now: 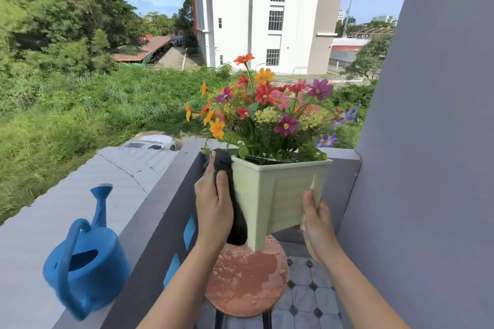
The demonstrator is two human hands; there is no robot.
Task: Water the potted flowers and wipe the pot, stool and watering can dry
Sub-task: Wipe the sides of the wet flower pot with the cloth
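Observation:
A pale green square pot full of colourful flowers is tilted, with one bottom corner resting on the round reddish stool. My left hand presses a dark cloth flat against the pot's left side. My right hand grips the pot's lower right edge and steadies it. A blue watering can stands on the wide balcony ledge at the left, its spout pointing up and away.
The grey balcony wall with blue diamond openings runs diagonally left of the stool. A grey wall closes the right side. Patterned floor tiles lie under the stool. Beyond the ledge is a drop to a roof and greenery.

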